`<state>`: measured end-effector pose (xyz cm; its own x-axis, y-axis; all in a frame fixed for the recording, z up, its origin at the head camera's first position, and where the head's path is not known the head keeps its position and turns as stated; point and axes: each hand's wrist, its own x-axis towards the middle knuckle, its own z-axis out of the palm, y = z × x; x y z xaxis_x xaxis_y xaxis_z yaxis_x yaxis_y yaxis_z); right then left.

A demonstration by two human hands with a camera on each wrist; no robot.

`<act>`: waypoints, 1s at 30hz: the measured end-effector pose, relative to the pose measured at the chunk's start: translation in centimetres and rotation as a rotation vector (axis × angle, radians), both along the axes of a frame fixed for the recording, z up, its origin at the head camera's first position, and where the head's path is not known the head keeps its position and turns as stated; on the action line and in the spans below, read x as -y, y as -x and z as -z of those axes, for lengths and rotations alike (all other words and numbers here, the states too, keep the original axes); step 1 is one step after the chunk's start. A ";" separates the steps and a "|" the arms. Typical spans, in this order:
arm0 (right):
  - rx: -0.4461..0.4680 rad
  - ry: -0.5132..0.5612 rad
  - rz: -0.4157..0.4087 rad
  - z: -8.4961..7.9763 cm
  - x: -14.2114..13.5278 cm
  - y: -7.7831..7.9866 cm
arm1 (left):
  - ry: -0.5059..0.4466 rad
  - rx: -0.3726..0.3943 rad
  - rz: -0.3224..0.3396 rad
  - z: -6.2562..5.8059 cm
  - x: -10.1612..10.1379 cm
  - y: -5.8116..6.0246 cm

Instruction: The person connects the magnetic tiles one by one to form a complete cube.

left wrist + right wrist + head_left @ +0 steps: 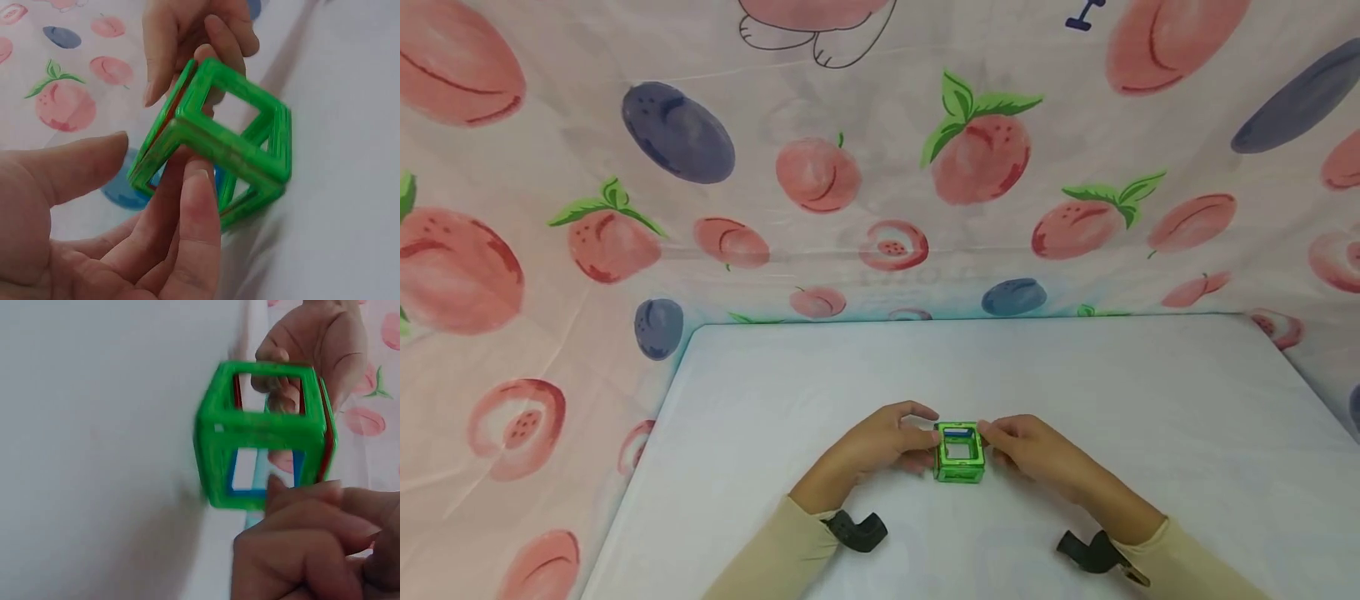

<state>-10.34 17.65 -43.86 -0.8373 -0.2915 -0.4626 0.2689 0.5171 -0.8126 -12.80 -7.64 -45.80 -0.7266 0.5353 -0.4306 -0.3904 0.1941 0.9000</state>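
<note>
A small cube of magnetic frame tiles is between the two hands, over the white table. Its top and near sides are green; red and blue edges show through the frames. My left hand is at the cube's left side, with fingertips against a green frame and the thumb spread near its edge. From the right side, my right hand holds the cube at its upper edge with bent fingers. In the right wrist view, its fingers overlap the lower corner of the cube. Part of each hand's grip is hidden behind the frames.
The white table reaches back to a fabric backdrop printed with peaches and blue fruit. A black wrist mount sits on the left sleeve, and another black mount on the right.
</note>
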 end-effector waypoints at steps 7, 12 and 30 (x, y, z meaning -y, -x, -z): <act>0.088 0.205 -0.007 0.8 -0.3 -0.2 | -0.014 -0.009 -0.007 0.1 -0.3 -0.1; 0.127 0.249 0.009 1.1 -0.3 -0.4 | -0.028 -0.013 -0.006 0.2 -0.4 -0.1; -0.091 -0.170 0.041 0.6 0.4 1.2 | -0.013 -0.022 -0.017 0.2 -0.6 -0.1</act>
<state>-11.52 17.23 -44.49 -0.8875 -0.1804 -0.4240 0.2222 0.6387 -0.7367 -12.73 -7.02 -45.98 -0.7452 0.5283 -0.4070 -0.3732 0.1755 0.9110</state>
